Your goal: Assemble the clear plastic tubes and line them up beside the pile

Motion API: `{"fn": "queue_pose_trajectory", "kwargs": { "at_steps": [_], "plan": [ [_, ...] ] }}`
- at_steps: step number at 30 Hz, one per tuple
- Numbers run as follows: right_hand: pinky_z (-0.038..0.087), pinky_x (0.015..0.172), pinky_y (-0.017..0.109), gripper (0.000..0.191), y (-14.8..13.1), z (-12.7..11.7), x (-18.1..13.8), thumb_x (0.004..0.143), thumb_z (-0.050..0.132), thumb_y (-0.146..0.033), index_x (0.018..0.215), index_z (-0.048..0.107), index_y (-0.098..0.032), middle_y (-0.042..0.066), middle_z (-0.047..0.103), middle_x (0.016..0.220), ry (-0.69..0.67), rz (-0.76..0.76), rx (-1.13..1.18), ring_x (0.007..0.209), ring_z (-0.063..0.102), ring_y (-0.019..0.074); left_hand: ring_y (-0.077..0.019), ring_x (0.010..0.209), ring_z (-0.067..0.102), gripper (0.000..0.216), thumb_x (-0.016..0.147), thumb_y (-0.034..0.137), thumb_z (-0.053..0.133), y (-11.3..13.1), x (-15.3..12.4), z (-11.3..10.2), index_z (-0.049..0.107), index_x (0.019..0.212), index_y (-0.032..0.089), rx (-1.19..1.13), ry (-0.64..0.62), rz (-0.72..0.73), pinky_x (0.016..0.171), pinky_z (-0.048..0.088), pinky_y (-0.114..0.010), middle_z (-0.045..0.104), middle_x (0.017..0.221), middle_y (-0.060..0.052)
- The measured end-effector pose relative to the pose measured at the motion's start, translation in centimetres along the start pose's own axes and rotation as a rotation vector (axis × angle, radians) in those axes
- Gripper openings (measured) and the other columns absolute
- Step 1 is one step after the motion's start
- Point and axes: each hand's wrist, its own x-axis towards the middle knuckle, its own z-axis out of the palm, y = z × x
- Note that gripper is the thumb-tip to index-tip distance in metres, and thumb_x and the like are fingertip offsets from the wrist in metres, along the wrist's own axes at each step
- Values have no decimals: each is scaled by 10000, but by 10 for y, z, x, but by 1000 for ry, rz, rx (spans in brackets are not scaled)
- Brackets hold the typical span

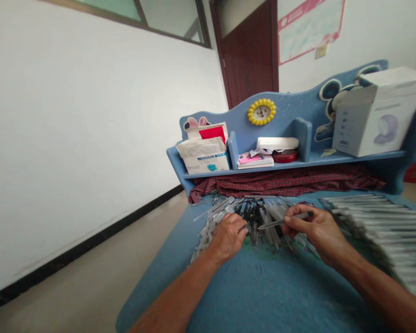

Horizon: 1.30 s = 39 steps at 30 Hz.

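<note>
Blue desk top (256, 286) fills the lower view, with a shelf (298, 164) behind it and a checked cloth (284, 181) under that. At the right, grey sticks lie in tidy rows (384, 226); I judge this part as finished. A loose heap (263, 212) lies between the hands, so much seems left. The right hand (315, 229) pinches one thin stick (280, 222) above the heap. The left hand (229, 238) rests curled on the heap; whether it grips anything I cannot tell.

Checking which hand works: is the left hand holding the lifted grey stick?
No, the right hand pinches the grey stick; the left hand rests on the pile.
</note>
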Motion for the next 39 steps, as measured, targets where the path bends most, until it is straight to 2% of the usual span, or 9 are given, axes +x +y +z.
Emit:
{"fn": "queue_pose_trajectory", "kwargs": {
  "at_steps": [4, 6, 8, 14, 23, 28, 34, 36, 39],
  "plan": [
    [432, 540, 258, 193, -1, -1, -1, 645, 684, -339, 652, 588, -172, 35, 643, 558, -9, 1, -2, 526, 560, 143, -185, 850, 540, 177, 829, 178, 464, -25, 4, -23, 640, 837, 157, 129, 97, -217, 798, 421, -308, 604, 831, -63],
    [429, 533, 259, 192, -1, -1, -1, 646, 683, -342, 643, 590, -174, 35, 642, 558, -20, -6, -11, 524, 558, 143, -191, 851, 547, 181, 817, 173, 468, -35, 4, -31, 647, 839, 155, 224, 18, -337, 791, 421, -305, 603, 827, -65],
    [427, 528, 260, 189, 0, -1, -1, 650, 683, -343, 638, 593, -177, 35, 641, 560, -26, -15, -19, 528, 558, 146, -191, 848, 552, 183, 809, 177, 474, -41, 3, -34, 655, 823, 163, 274, -55, -392, 788, 421, -298, 601, 823, -61],
    [425, 522, 270, 204, 1, -1, 0, 647, 689, -357, 645, 599, -174, 43, 641, 561, -20, -19, -20, 522, 553, 151, -218, 877, 524, 122, 749, 227, 565, -34, 1, -23, 669, 776, 169, 331, -130, -399, 800, 416, -318, 589, 833, -72],
    [425, 525, 267, 193, 2, 0, 0, 655, 681, -346, 651, 592, -175, 36, 644, 559, -31, -16, -35, 521, 556, 148, -251, 910, 497, 142, 763, 237, 547, -32, 2, -16, 660, 732, 156, 394, -184, -382, 790, 415, -351, 572, 895, -110],
    [424, 519, 267, 207, 3, 0, 0, 647, 686, -363, 649, 595, -177, 39, 645, 562, -31, -15, -37, 520, 562, 152, -249, 901, 499, 137, 755, 177, 525, -30, 4, -16, 639, 691, 136, 346, -169, -412, 785, 411, -342, 575, 886, -121],
    [421, 515, 268, 230, -1, 1, 0, 620, 705, -376, 624, 582, -182, 41, 640, 544, -10, -6, 13, 511, 554, 151, -217, 896, 523, 142, 766, 156, 488, -27, 5, -32, 628, 768, 133, 292, -109, -393, 824, 392, -325, 598, 907, -101],
    [423, 512, 270, 244, -2, 2, 1, 610, 712, -387, 617, 580, -182, 42, 640, 543, -12, 0, 41, 512, 558, 155, -187, 835, 543, 147, 781, 171, 470, -23, 5, -34, 616, 780, 151, 151, -84, -375, 789, 401, -296, 610, 835, -59],
    [429, 522, 271, 257, -4, 1, 2, 601, 718, -396, 613, 578, -181, 41, 643, 544, -2, 5, 80, 511, 562, 153, -141, 682, 554, 161, 805, 226, 446, -13, 6, -31, 598, 788, 174, -213, -117, -382, 648, 412, -235, 591, 680, 10]
  ]
}}
